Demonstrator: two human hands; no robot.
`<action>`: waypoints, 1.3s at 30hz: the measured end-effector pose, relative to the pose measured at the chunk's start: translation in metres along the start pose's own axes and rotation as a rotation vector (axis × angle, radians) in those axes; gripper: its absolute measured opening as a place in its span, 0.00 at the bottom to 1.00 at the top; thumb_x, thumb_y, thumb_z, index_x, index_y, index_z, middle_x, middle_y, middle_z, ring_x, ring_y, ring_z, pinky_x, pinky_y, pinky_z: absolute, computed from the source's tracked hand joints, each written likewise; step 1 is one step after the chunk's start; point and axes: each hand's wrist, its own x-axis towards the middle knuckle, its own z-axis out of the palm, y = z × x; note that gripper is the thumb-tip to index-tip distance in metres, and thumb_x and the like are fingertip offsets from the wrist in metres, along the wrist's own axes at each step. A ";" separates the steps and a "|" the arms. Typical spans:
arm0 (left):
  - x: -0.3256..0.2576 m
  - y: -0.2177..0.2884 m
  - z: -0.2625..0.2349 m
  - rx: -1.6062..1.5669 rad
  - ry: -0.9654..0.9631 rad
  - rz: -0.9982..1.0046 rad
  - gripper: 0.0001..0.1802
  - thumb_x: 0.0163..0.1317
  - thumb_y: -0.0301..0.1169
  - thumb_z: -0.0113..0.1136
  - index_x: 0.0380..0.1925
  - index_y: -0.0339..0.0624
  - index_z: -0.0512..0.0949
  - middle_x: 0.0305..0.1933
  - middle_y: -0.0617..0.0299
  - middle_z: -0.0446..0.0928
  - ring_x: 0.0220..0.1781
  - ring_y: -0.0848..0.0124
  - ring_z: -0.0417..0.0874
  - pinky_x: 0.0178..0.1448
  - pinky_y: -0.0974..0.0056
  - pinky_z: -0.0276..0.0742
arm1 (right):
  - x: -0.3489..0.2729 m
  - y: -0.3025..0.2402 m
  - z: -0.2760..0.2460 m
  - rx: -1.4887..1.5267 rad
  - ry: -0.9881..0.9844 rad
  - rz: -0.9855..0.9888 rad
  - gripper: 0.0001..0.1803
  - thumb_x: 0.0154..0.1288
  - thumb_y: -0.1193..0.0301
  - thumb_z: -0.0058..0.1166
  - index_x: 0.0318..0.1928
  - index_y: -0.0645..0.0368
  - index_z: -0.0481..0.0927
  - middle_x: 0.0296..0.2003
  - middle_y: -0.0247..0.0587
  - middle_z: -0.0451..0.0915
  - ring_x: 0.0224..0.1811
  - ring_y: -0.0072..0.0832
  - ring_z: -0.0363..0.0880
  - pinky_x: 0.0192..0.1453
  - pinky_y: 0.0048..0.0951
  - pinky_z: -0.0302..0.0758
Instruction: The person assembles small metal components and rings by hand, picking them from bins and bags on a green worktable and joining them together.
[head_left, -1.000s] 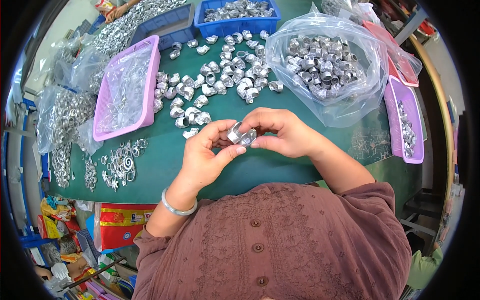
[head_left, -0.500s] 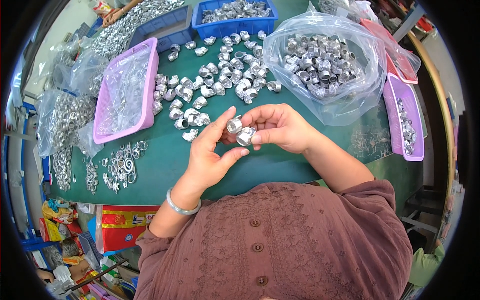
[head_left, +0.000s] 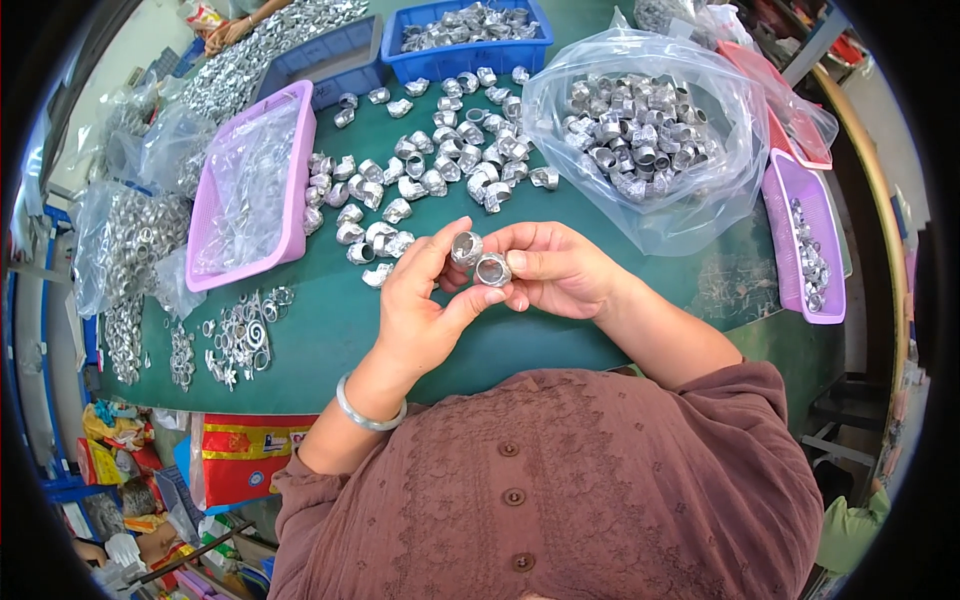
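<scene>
Above the green table, two chunky silver metal rings are held close together. My left hand (head_left: 412, 287), a pale bangle at its wrist, is closed with its fingers around the upper ring (head_left: 466, 248). The lower ring (head_left: 492, 269) is pinched by my right hand (head_left: 560, 268), and the tip of my left thumb is close against it. Both rings turn their round openings toward me. Just beyond my hands lie many loose rings of the same kind (head_left: 436, 182). A clear plastic bag (head_left: 690, 226) with more rings stands to the right.
A pink basket (head_left: 297, 225) with plastic bags stands left; a purple basket (head_left: 835, 285) with small metal pieces is far right. Blue bins (head_left: 478, 62) stand at the back. Flat silver ornaments (head_left: 240, 335) lie near left on the green table (head_left: 560, 345). Another person's hand (head_left: 222, 38) shows at far left.
The lower ring has been turned, so its round opening now faces me instead of its patterned side. The upper ring is also tilted more toward me. Both hands stay in nearly the same place.
</scene>
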 end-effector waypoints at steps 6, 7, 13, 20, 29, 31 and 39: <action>0.001 0.000 0.002 0.004 0.018 0.022 0.30 0.44 0.26 0.69 0.50 0.36 0.71 0.37 0.65 0.71 0.31 0.79 0.75 0.34 0.75 0.73 | 0.000 0.001 -0.003 0.019 -0.027 0.009 0.15 0.61 0.73 0.52 0.47 0.66 0.73 0.32 0.41 0.76 0.30 0.27 0.75 0.34 0.24 0.73; 0.001 0.001 0.002 0.005 0.019 0.022 0.30 0.44 0.26 0.69 0.50 0.36 0.71 0.37 0.65 0.71 0.31 0.79 0.75 0.34 0.75 0.73 | 0.000 0.001 -0.003 0.019 -0.028 0.009 0.15 0.61 0.73 0.52 0.47 0.66 0.73 0.32 0.41 0.76 0.30 0.27 0.75 0.34 0.24 0.73; 0.004 0.008 0.006 0.266 0.087 0.211 0.32 0.40 0.29 0.71 0.49 0.39 0.73 0.29 0.63 0.71 0.26 0.76 0.72 0.29 0.72 0.70 | 0.000 0.001 -0.009 -0.012 -0.070 -0.015 0.15 0.59 0.72 0.53 0.46 0.66 0.73 0.33 0.42 0.76 0.30 0.27 0.74 0.33 0.24 0.70; 0.004 0.010 0.009 0.218 0.103 0.278 0.33 0.39 0.30 0.72 0.49 0.40 0.73 0.29 0.63 0.71 0.27 0.75 0.72 0.30 0.72 0.70 | 0.000 -0.001 -0.013 0.017 -0.154 -0.018 0.15 0.58 0.73 0.50 0.45 0.68 0.73 0.40 0.51 0.75 0.35 0.28 0.76 0.31 0.23 0.71; 0.005 0.010 0.015 0.141 0.102 0.278 0.32 0.39 0.28 0.71 0.50 0.41 0.73 0.31 0.63 0.72 0.30 0.75 0.72 0.31 0.72 0.71 | 0.000 -0.004 -0.012 0.045 -0.137 -0.023 0.13 0.57 0.74 0.52 0.42 0.67 0.74 0.33 0.44 0.77 0.28 0.28 0.75 0.31 0.24 0.71; 0.004 0.010 0.014 0.144 0.104 0.281 0.32 0.39 0.27 0.71 0.50 0.41 0.73 0.31 0.63 0.72 0.30 0.75 0.72 0.31 0.72 0.71 | 0.000 -0.004 -0.012 0.048 -0.141 -0.022 0.13 0.57 0.74 0.52 0.41 0.67 0.74 0.33 0.44 0.77 0.28 0.28 0.75 0.31 0.24 0.72; 0.006 0.011 0.019 0.218 0.108 0.348 0.32 0.38 0.25 0.71 0.49 0.38 0.73 0.32 0.58 0.72 0.30 0.69 0.75 0.32 0.69 0.72 | 0.000 -0.002 -0.019 0.098 -0.143 -0.038 0.12 0.54 0.75 0.49 0.39 0.68 0.74 0.36 0.47 0.77 0.29 0.29 0.76 0.28 0.25 0.72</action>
